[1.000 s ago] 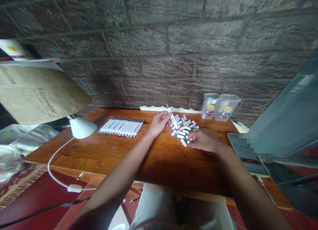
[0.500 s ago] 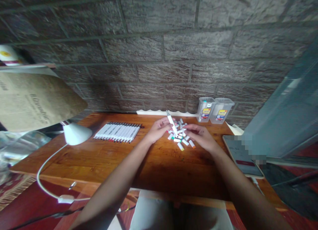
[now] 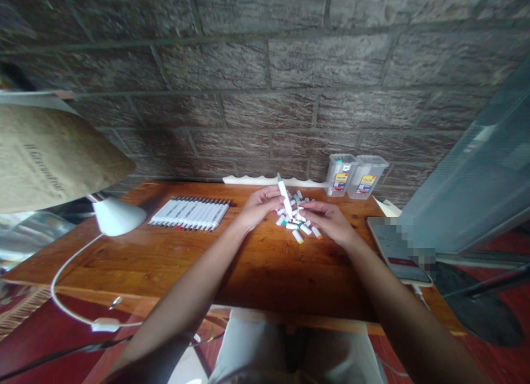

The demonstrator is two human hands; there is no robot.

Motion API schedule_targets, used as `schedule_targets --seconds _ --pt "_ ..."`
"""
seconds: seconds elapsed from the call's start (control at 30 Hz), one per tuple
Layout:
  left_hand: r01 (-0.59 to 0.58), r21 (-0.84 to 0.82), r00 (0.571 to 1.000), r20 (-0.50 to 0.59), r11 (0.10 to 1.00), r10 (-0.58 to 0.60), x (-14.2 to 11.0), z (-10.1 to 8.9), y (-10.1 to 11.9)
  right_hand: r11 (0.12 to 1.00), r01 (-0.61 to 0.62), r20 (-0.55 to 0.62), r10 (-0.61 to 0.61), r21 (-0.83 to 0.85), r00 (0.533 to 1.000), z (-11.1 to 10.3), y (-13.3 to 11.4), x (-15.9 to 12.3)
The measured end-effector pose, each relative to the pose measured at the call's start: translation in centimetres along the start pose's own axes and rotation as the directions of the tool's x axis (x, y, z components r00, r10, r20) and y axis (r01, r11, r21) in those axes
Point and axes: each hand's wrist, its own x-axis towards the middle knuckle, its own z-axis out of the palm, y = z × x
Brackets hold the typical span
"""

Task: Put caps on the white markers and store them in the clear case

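My left hand [image 3: 264, 203] is closed around a white marker [image 3: 285, 196], held tilted with its grey end pointing up and its lower end over the pile. Beneath and around it lies a loose heap of white marker caps [image 3: 297, 236] with coloured ends, among them yellow, orange, green and red. At the right side of the heap, my right hand [image 3: 327, 218] pinches a white marker cap [image 3: 301, 212] between thumb and fingertips, close to the marker's lower end. The fingers partly hide this cap.
A row of white markers [image 3: 189, 213] lies side by side on the wooden table [image 3: 265, 273]. Two clear plastic containers [image 3: 364, 179] stand at the back right. A tablet [image 3: 397, 251] with a cable lies at the right edge, and a lamp [image 3: 120, 215] stands at left.
The camera view has shifted slightly, so everything sits a little higher and further left. Both hands stay over the caps; the marker remains in my left hand.
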Motion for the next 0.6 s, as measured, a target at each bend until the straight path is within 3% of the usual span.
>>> schedule_targets --seconds 0.37,0.6 --pt "0.006 0.004 1.0 0.017 1.0 -0.006 -0.18 0.37 0.2 0.999 -0.005 0.021 0.004 0.047 1.0 0.07 0.05 0.01" --pt "0.015 0.023 0.998 0.059 1.0 -0.016 -0.1 0.22 -0.1 1.0 0.004 0.04 -0.004 -0.019 0.999 0.29 -0.31 -0.23"
